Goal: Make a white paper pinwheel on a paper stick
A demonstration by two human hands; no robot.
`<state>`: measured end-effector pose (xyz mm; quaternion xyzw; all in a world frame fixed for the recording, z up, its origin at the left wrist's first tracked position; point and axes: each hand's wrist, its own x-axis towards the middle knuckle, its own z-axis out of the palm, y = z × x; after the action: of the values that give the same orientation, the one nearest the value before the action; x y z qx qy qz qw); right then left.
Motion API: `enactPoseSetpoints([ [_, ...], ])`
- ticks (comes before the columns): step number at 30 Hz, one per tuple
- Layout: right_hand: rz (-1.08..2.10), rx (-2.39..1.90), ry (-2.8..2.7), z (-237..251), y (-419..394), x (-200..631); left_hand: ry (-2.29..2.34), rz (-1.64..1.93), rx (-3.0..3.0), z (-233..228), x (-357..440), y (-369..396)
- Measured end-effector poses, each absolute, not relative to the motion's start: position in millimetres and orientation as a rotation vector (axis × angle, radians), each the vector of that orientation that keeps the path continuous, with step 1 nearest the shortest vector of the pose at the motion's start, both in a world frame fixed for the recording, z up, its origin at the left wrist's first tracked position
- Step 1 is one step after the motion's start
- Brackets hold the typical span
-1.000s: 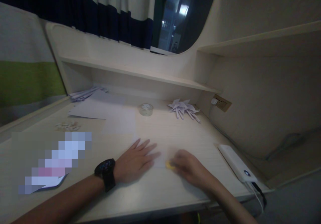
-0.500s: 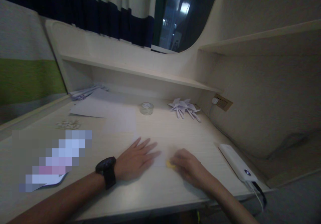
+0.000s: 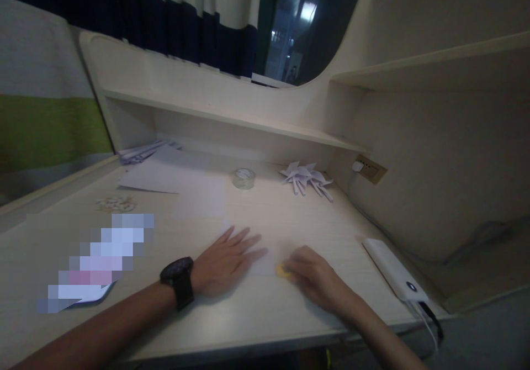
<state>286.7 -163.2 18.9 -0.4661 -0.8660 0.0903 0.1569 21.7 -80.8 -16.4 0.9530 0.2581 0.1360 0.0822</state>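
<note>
Resting the spread left hand (image 3: 227, 262) palm down on a thin white paper sheet (image 3: 264, 265), itself lying flat on the pale wood-grain worktop (image 3: 223, 328). Holding the left fingers fanned out straight, with nothing gripped between them. Curling the right hand (image 3: 311, 275) just beside the sheet's right end, with the fingers drawn together around a small bright yellow object (image 3: 283, 271). Showing only part of that yellow object at the fingertips, low against the paper; cannot tell its full shape. Wearing a black round-faced watch (image 3: 177, 281) on the left wrist.

Facing, beyond the hands, a roll of clear tape (image 3: 243, 179) and, to its right, a cluster of white folded-paper pinwheels (image 3: 304, 175) with rolled paper sticks. Seeing large white paper sheets (image 3: 151, 175) overlapping at the back left, in front of a stack of folded white paper strips (image 3: 144, 153). Nearer on the left, finding a loose pile of small pale pieces (image 3: 116, 204), too small to identify, and a flat, slim device (image 3: 97, 294) mostly covered by pixel blocks. Having, near the right edge, a white rectangular box-shaped device (image 3: 393, 270) with black and white cables (image 3: 430, 320) attached.
</note>
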Motion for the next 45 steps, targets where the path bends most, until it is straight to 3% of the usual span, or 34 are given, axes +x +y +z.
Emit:
enactPoseSetpoints([
  [20, 0.422, -1.325, -2.419, 21, -173, 319, 0.775, 0.392, 2.847, -10, 20, -84],
  [31, 0.299, -1.504, -2.245, 16, -131, 364, 0.800, 0.519, 2.736, -2, 22, -90],
  [45, 0.175, -1.576, -2.273, 15, -114, 353, 0.654, 0.533, 2.678, 9, 31, -87],
])
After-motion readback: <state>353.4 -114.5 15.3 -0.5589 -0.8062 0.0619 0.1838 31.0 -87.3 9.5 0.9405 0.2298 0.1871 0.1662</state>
